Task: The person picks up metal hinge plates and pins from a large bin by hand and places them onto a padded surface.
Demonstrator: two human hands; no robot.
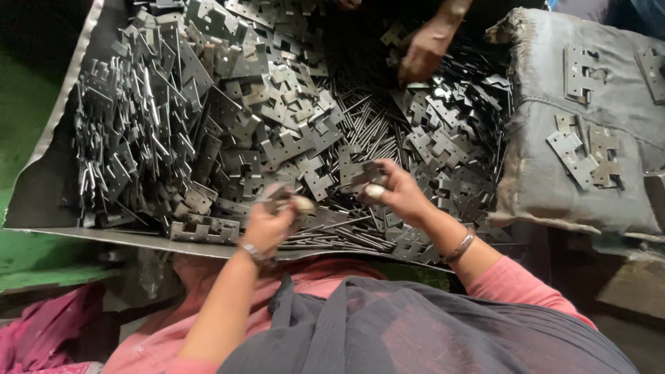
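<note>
Steel hinge leaves are lying heaped all around my fingers, grey and notched, filling the sheet-metal tray [48, 208] I am leaning over. My left hand [269, 223] is curling shut around a small hinge leaf [278, 196], thumb pressing it against the bent fingers, just above the tray's near edge. My right hand [398, 192] is sitting a little farther in and to the side, its fingertips pinching another hinge plate [361, 173] that is sticking out toward my left hand; the two pieces are near each other but not touching.

Between and beyond my fingers a spread of thin metal pins [367, 125] is lying loose in the middle of the tray, with the deepest pile of hinge leaves [194, 104] rising off to the left of my left hand. Past the pins, on the far side, another person's hand [424, 50] is reaching down into the parts. Off to the right of my right hand, a worn grey cloth cushion [554, 187] is carrying a few more hinge pieces [585, 156] on top. A bangle is circling each of my wrists.
</note>
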